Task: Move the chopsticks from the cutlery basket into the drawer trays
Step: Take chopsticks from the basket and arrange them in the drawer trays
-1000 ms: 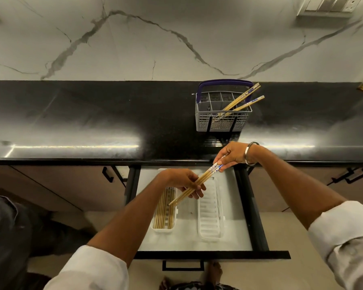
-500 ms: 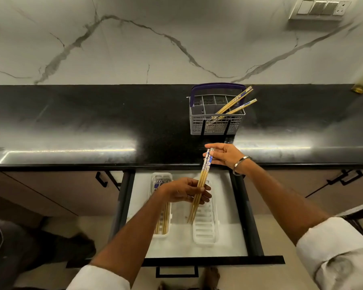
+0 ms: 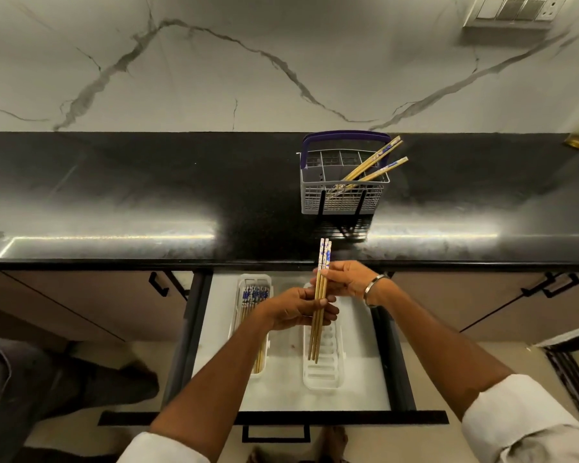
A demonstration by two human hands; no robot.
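Chopsticks in hand (image 3: 319,315): you hold a small bundle in both hands, over the right tray, patterned ends toward the counter.
Cutlery basket (image 3: 343,195): on the black countertop (image 3: 147,195); a few chopsticks (image 3: 371,167) lean out to the right.
Left tray (image 3: 248,285): holds chopsticks laid lengthwise, blue-patterned ends at the far end.
Right tray (image 3: 325,375): nothing lying in the part you can see.
Drawer (image 3: 281,396): pulled open, both trays inside.
Change: half a second ago the bundle slanted; it now runs nearly straight along the right tray.
Left hand (image 3: 298,312): fingers curled around the bundle's middle.
Right hand (image 3: 346,282): fingertips pinching the bundle just below the patterned ends.
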